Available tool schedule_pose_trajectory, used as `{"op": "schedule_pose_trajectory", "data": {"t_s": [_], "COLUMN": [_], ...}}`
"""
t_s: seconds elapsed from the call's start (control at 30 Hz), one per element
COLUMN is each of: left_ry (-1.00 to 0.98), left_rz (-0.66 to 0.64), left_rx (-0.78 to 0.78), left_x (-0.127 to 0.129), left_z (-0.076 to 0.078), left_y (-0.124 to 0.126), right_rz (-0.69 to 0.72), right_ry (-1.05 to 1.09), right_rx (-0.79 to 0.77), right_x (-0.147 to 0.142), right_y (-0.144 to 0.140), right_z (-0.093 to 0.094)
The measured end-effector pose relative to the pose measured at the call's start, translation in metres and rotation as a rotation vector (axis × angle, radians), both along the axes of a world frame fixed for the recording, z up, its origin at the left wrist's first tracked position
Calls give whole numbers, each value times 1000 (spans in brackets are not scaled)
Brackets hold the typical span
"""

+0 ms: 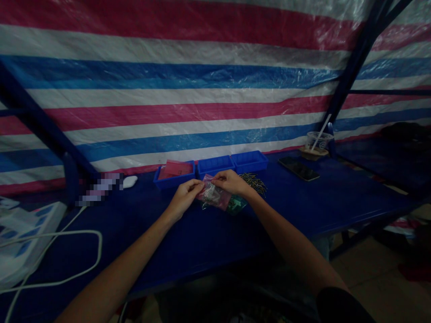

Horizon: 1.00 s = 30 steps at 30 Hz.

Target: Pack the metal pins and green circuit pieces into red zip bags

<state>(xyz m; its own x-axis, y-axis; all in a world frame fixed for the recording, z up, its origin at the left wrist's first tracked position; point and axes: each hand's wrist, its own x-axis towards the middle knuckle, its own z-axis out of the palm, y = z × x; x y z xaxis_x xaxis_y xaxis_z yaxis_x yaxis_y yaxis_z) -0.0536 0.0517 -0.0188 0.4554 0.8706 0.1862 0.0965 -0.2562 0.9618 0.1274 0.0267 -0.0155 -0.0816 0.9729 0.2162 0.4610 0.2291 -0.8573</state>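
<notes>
Between my two hands is a pink translucent plastic bag (pixel 220 199) with small pale or clear items inside, too blurred to name. My left hand (pixel 186 193) pinches its left upper corner. With thumb and fingers together, my right hand (pixel 230 181) grips the bag's upper edge. Just right of the bag lies a green bag (pixel 236 204), partly covered by it. Behind my right wrist is a pile of thin metal pieces, like long screws (pixel 254 183). Close behind my hands stand a blue bin with pink bags (pixel 175 168) and two further blue bins (pixel 215 164).
A phone (pixel 299 169) and a plastic cup with a straw (pixel 318 141) are at the right back of the blue table (pixel 161 255). At left lie a white case (pixel 129 181), a white cable (pixel 99 251) and a white box (pixel 37 237). Striped sheeting (pixel 188 98) hangs behind.
</notes>
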Motion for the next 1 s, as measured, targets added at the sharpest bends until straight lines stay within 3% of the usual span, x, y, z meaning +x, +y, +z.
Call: {"op": "schedule_pose_trajectory", "data": {"t_s": [0.2,0.4,0.57,0.7,0.87,1.0], "left_ry": [-154,-356,-156,-46,98,121], "left_rz": [107,208,65,64,248,322], "left_rx": [-46,-324,-397,-175,307,544], "left_x": [0,-2,0,3,2,0], "left_z": [2,5,3,-1,-7,-5], "left_y": [2,7,1,-2,3,1], "right_rz": [16,-76,-305,-334,-320,-264], "right_ry": [37,346,213,102,-69,-205], "right_rx": [-18,-88,278,453,523,588], "right_x": [4,4,3,3,3,1], "right_y": [-5,-6,-8,-15,-22,-25], "right_z": [6,11,16,22,27,29]}}
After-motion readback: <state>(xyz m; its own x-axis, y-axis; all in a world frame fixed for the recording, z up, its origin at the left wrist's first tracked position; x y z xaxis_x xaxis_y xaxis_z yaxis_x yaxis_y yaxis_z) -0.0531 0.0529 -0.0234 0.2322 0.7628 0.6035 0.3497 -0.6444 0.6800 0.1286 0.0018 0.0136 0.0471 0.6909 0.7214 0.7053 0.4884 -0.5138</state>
